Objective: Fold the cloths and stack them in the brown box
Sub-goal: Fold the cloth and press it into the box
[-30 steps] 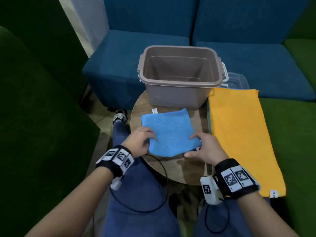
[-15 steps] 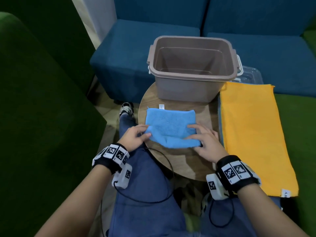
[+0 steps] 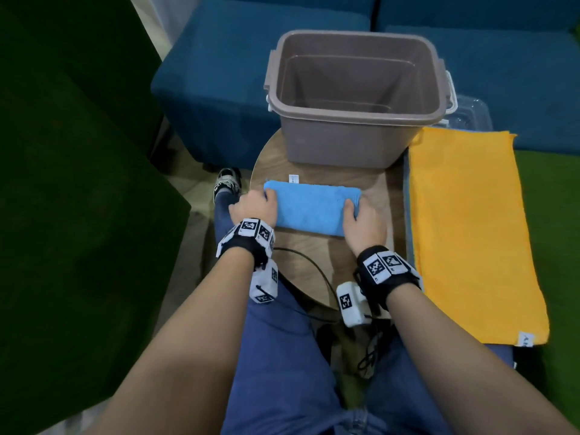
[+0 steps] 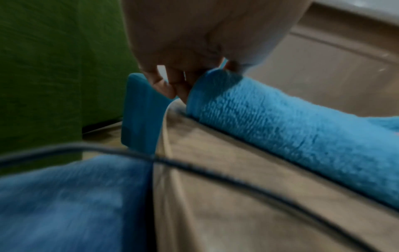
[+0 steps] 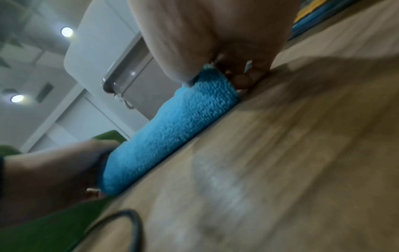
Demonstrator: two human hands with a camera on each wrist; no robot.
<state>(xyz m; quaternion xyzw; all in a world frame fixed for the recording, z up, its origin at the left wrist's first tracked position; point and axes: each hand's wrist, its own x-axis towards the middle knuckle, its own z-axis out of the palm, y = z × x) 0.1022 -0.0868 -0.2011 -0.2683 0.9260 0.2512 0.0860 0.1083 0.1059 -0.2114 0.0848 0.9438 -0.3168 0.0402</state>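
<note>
A blue cloth [image 3: 310, 207] lies folded into a long strip on the round wooden table [image 3: 317, 259], just in front of the empty brown box [image 3: 354, 89]. My left hand [image 3: 255, 205] pinches the strip's left end [image 4: 207, 85], thumb on top and fingers curled under. My right hand [image 3: 361, 219] pinches its right end [image 5: 215, 81] the same way. A large orange cloth [image 3: 467, 227] lies flat to the right of the table, over a blue layer whose edge shows on its left side.
Blue sofa seats [image 3: 219, 67] stand behind the box and green cushions [image 3: 69, 183] rise on the left. A clear plastic lid [image 3: 470, 114] lies behind the box's right corner. A black cable [image 3: 317, 271] crosses the table's near edge, above my knees.
The blue cloth's near half was folded away from me onto its far half, turning the square into a narrow strip. Both hands moved forward and apart to its two ends.
</note>
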